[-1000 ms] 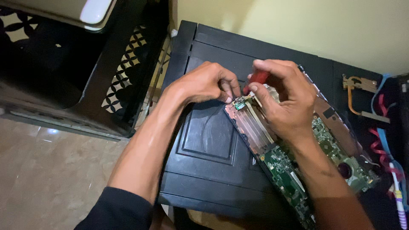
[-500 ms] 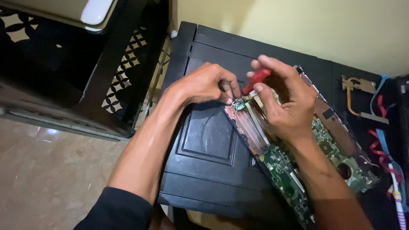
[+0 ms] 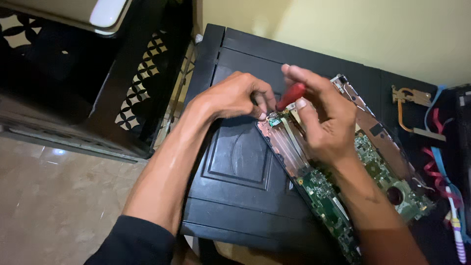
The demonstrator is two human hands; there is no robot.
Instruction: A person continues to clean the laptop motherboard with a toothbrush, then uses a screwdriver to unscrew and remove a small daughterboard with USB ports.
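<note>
An opened laptop base with a green circuit board and copper-coloured panel lies slanted on a black panelled table top. My right hand is closed around a red-handled screwdriver, its tip hidden near the base's upper left corner. My left hand rests at that same corner, fingertips pinched on a small part there; what it grips is too small to tell.
A copper heat pipe piece lies at the back right. Red and blue cables and a pen-like tool sit at the right edge. A dark cabinet with patterned cut-outs stands left of the table, above a tiled floor.
My right hand has lifted and tilted the red screwdriver slightly to the left. The left hand stays pinched at the corner.
</note>
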